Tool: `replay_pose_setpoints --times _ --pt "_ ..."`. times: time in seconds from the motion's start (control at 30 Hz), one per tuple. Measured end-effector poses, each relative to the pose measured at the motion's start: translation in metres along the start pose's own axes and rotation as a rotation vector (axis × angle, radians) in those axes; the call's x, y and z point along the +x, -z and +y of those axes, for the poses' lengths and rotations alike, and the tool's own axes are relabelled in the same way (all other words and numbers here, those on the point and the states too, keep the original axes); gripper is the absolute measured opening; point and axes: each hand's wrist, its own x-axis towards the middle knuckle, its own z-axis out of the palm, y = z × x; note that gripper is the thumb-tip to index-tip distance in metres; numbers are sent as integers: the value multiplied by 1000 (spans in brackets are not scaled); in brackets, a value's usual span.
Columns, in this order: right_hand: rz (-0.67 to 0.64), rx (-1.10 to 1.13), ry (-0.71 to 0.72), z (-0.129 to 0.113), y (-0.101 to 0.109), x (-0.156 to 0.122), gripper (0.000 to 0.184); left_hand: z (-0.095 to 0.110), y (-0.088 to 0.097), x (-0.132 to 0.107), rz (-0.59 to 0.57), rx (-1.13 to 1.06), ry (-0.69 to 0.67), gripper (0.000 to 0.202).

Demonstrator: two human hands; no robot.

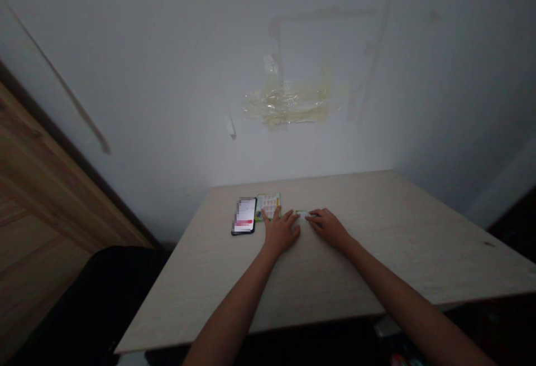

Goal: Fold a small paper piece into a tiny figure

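Slip (302,215), green-edged, flat between hands (282,234), grained tabletop (385,215)

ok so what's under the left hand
The left hand has fingertips over the lower part of a printed card, which lies on the table. What the palm and fingers cover, including that bit of the card, can't be seen.

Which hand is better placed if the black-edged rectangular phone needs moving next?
Probably the left hand: it lies nearer the phone, fingers over the multicoloured printed card. The right hand is farther off, fingertips at the small white-and-green piece.
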Motion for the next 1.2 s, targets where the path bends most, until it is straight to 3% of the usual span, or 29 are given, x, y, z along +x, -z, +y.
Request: replay_pose_setpoints --times 0.43,0.73,0.93,1.2 --pt "1 13 11 0 0 -1 31 -1 -3 0 -14 47 67 46" --pt "-4 36 10 -1 -1 -1 34 -3 -3 1 -19 -39 -88 41" --pt "8 132 28 0 -2 -1 39 -3 -3 1 -23 -32 -54 37" --pt "140 191 -148 9 -3 -1 29 -3 -3 1 -19 -17 -4 35"
